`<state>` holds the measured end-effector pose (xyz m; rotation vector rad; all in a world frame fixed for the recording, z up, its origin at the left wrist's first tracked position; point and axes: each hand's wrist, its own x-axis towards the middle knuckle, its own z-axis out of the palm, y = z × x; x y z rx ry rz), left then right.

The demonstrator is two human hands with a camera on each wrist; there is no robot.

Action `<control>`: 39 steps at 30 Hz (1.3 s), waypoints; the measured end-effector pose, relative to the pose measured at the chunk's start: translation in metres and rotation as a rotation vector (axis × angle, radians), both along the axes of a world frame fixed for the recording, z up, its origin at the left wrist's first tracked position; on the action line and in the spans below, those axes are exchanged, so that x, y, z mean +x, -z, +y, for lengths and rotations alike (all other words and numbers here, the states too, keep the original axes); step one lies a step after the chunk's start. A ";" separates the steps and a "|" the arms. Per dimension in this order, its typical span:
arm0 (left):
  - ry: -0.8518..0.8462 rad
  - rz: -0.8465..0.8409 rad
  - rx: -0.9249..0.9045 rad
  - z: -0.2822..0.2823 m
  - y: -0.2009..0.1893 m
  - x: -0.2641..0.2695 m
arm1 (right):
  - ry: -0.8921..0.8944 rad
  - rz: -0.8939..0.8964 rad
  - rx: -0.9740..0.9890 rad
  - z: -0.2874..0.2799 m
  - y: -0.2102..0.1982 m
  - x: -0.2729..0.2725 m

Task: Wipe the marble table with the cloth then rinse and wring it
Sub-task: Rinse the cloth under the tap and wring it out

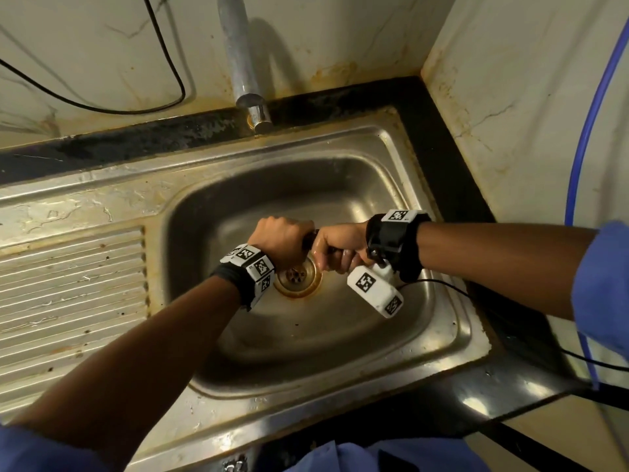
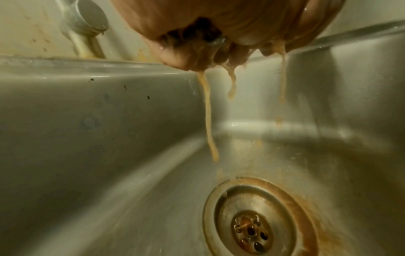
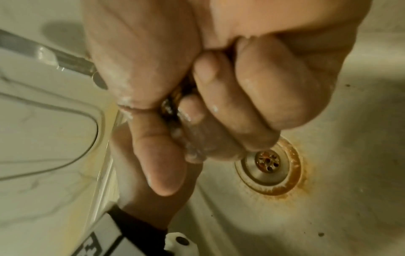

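Observation:
Both my hands hold a dark, wet cloth [image 1: 310, 237] over the steel sink [image 1: 340, 342], just above the drain [image 1: 297, 278]. My left hand [image 1: 279, 240] grips its left end in a fist. My right hand [image 1: 337, 247] grips the right end, fingers curled tight and wet. Only a dark sliver of cloth [image 3: 170, 104] shows between the right fingers [image 3: 252, 104]. In the left wrist view the cloth [image 2: 197, 32] bulges from under the left hand [image 2: 230, 15], and brownish water [image 2: 208, 112] runs from it in thin streams toward the drain [image 2: 252, 225].
A metal tap [image 1: 242, 66] stands at the sink's back edge, no water running from it. A ribbed draining board [image 1: 68, 287] lies to the left. A black cable [image 1: 163, 56] and a blue hose [image 1: 594, 103] hang on the walls. A dark counter rim [image 1: 442, 148] borders the sink.

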<state>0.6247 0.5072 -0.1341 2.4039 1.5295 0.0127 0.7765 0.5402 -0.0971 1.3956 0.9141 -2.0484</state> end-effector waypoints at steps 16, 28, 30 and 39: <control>-0.522 -0.716 -0.835 -0.013 -0.023 0.004 | -0.930 -0.222 1.694 0.006 0.001 0.001; -0.519 -0.862 -1.084 -0.015 -0.021 -0.017 | -0.997 0.039 1.821 0.004 -0.007 0.000; -0.516 -0.911 -1.104 -0.016 -0.019 -0.012 | -1.016 0.024 1.794 0.004 -0.011 0.000; -0.537 -0.725 -1.037 -0.016 -0.006 -0.002 | -1.185 -0.090 1.698 -0.007 -0.017 -0.015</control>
